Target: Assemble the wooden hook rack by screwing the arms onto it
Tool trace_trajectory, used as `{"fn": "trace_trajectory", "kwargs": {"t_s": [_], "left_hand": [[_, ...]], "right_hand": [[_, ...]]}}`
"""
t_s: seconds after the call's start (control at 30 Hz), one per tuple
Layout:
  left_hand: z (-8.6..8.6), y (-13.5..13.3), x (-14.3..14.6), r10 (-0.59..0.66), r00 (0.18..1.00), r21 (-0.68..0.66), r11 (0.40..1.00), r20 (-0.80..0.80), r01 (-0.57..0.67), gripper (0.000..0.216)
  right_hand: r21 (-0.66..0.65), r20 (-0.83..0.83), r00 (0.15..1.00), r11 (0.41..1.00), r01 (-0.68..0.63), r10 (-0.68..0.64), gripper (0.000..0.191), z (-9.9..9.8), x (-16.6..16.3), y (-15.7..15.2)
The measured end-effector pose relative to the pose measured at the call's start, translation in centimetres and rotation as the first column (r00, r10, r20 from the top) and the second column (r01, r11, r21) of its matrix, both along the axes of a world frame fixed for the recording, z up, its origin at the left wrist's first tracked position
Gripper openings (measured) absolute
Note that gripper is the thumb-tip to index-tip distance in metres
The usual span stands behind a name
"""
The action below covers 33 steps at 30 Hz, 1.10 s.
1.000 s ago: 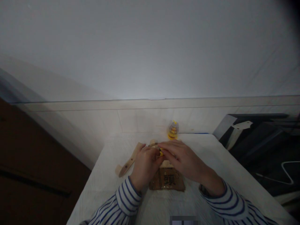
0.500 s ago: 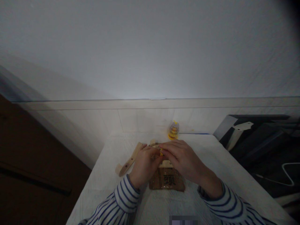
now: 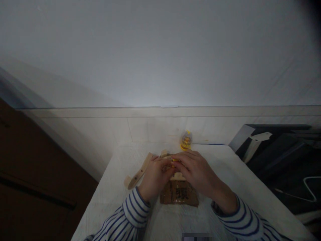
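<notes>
My left hand (image 3: 154,175) and my right hand (image 3: 199,174) meet over the middle of the table, fingertips pinched together. Between them shows a small yellow piece (image 3: 173,160), mostly covered by the fingers, so its kind is unclear. Below the hands lies a flat brown cardboard piece (image 3: 178,193) with dark printed characters and glossy tape. A pale wooden part (image 3: 179,176) shows just above the cardboard, partly hidden by my right hand. Beside my left hand a long wooden piece (image 3: 138,175) with dark holes lies slantwise. Another wooden end (image 3: 165,153) sticks out behind the fingers.
A small clear container with a yellow base (image 3: 186,144) stands near the table's back edge. The white-covered table (image 3: 107,201) meets a panelled wall (image 3: 107,129). Dark equipment with a pale bracket (image 3: 260,137) and a white cable (image 3: 308,187) is at the right.
The fingers have shifted slightly around the small yellow piece, which shows differently between the fingertips. The view has moved a little; the things on the table lie as before.
</notes>
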<state>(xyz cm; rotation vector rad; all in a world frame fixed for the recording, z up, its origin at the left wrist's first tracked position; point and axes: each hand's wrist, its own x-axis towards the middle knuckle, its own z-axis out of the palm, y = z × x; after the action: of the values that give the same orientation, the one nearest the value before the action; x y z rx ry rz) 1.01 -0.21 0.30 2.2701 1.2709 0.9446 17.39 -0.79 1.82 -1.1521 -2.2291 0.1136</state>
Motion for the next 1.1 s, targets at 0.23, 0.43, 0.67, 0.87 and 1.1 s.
{"fn": "trace_trajectory", "kwargs": {"t_s": [0.23,0.43,0.67,0.87,1.1], "left_hand": [[-0.6,-0.2,0.5,0.124,0.992,0.015,0.992,-0.04,-0.123,0.004],[-0.4,-0.5,0.5,0.125,0.988,0.07,0.991,-0.095,-0.118,0.006],[-0.6,-0.3,0.6,0.118,0.989,0.038,0.993,-0.092,-0.115,0.008],[-0.8,-0.1,0.5,0.113,0.991,0.036,0.993,-0.075,-0.111,0.009],[-1.0,-0.1,0.3,0.089,0.995,0.03,0.996,-0.048,-0.087,0.007]], "right_hand": [[-0.007,0.027,0.999,0.999,0.038,-0.038,0.015,0.3,0.2,0.0],[-0.011,0.011,1.0,1.0,0.001,-0.001,0.018,0.8,-0.1,-0.3],[-0.048,-0.046,0.996,0.995,-0.083,0.08,0.025,1.0,0.3,-0.2],[-0.04,-0.04,0.994,0.994,-0.106,0.105,0.026,0.7,0.3,0.0],[-0.007,-0.026,0.997,0.997,-0.075,0.075,0.024,0.7,0.2,0.0]]}}
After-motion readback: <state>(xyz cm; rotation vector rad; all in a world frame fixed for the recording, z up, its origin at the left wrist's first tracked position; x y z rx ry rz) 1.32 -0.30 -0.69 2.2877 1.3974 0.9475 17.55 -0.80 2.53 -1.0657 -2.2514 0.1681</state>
